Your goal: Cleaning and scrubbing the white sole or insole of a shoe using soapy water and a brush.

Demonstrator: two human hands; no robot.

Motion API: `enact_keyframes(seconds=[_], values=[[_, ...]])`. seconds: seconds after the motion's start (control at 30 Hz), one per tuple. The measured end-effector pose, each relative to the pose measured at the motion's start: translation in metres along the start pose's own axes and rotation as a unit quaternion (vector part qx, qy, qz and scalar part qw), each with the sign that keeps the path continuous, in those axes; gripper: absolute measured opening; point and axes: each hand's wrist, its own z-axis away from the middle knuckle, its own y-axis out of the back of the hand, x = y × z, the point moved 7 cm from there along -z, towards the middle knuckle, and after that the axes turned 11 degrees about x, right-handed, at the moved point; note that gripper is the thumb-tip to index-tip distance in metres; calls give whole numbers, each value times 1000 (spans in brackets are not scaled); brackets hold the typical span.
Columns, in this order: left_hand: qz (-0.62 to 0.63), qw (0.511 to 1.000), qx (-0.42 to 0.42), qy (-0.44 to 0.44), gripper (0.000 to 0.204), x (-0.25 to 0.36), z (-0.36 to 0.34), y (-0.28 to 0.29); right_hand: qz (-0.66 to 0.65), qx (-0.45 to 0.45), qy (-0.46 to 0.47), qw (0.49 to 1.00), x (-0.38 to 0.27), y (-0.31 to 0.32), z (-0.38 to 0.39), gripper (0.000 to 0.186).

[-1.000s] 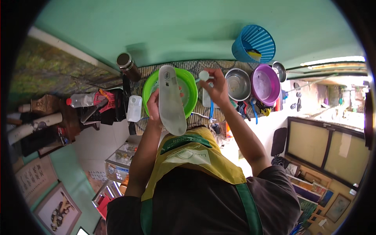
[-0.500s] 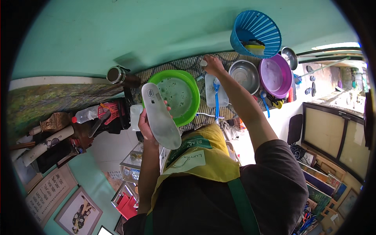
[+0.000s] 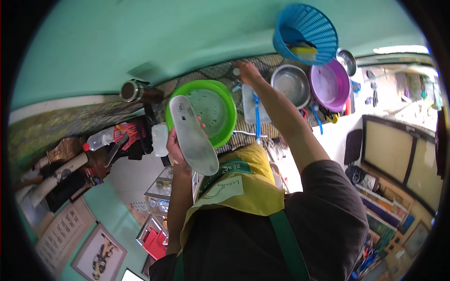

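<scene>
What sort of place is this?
Probably a room in a home, maybe one used as an art studio. There's a framed picture hanging up, a stack of what look like paintings, and a green plastic basin of sudsy-looking water.

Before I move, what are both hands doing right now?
Left hand: closed, holding the pale insole-shaped piece.
Right hand: fingers closed on a small white round piece.

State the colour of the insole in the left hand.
The insole is pale greyish white with dark markings near its far end, best seen in the head view.
</scene>
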Motion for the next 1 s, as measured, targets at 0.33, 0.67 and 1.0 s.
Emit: enact_keyframes(seconds=[0.33,0.67,1.0], values=[[29,993,-113,26,63,1,-24,16,-291,172,-16,941,-39,102,72,32],[27,992,-100,67,62,-9,-27,4,-271,336,-355,829,80,99,313,17],[22,976,-199,87,66,-1,-28,-21,-183,205,-363,890,101,46,367,35]])
